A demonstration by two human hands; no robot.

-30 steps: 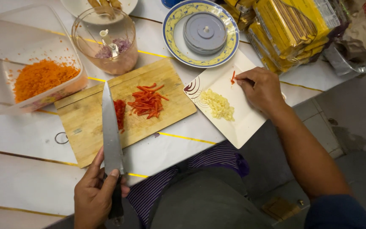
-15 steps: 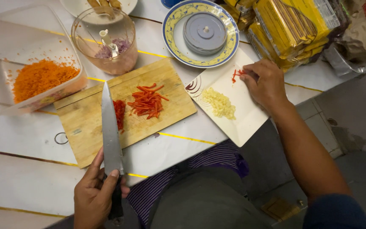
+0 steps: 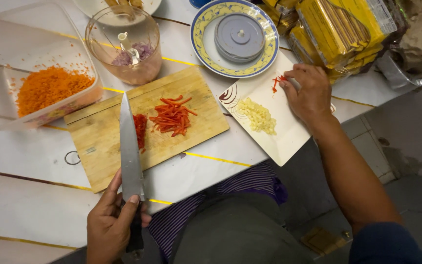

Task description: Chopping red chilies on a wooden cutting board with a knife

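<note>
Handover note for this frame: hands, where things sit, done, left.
Left hand: grips the knife, blade flat over the cutting board, not cutting.
Right hand: fingertips on a few red pepper strips at the far corner of the square plate, beside the chopped garlic.
Done: the main pile of red strips lies cut on the board, with a smaller red pile by the blade; grated carrot sits in the plastic tub.
Left: most strips not yet on the plate.

Bare forearms; dark blue sleeve; striped purple garment; grey lap.
</note>
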